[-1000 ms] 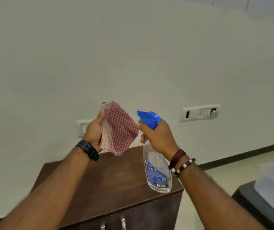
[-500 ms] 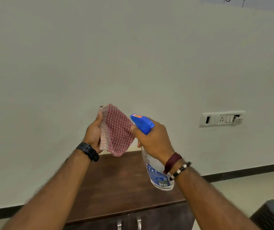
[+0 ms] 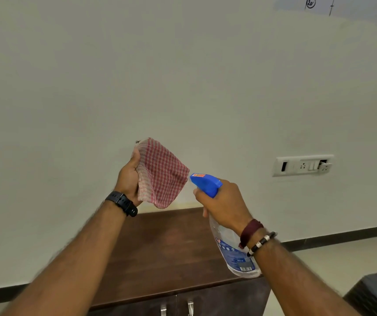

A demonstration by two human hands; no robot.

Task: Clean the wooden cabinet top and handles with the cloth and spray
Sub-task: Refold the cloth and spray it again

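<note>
Cloth [image 3: 163, 173] is being gripped by left hand [image 3: 129, 179], spray bottle [image 3: 230, 242] by right hand [image 3: 222, 201] at frame centre; nozzle is best being kept aimed at the cloth's middle.

Both forearms reach forward and upward, raised in front of the person. The left hand [image 3: 129, 179] is cupped, palm facing right, thumb up, fingers gripping what it holds. The right hand [image 3: 225, 202] is curled in a grip, back facing the camera.

Cabinet handles [image 3: 176, 308] cut off at btm edge; bottle label [image 3: 236, 255] text unreadable.
</note>
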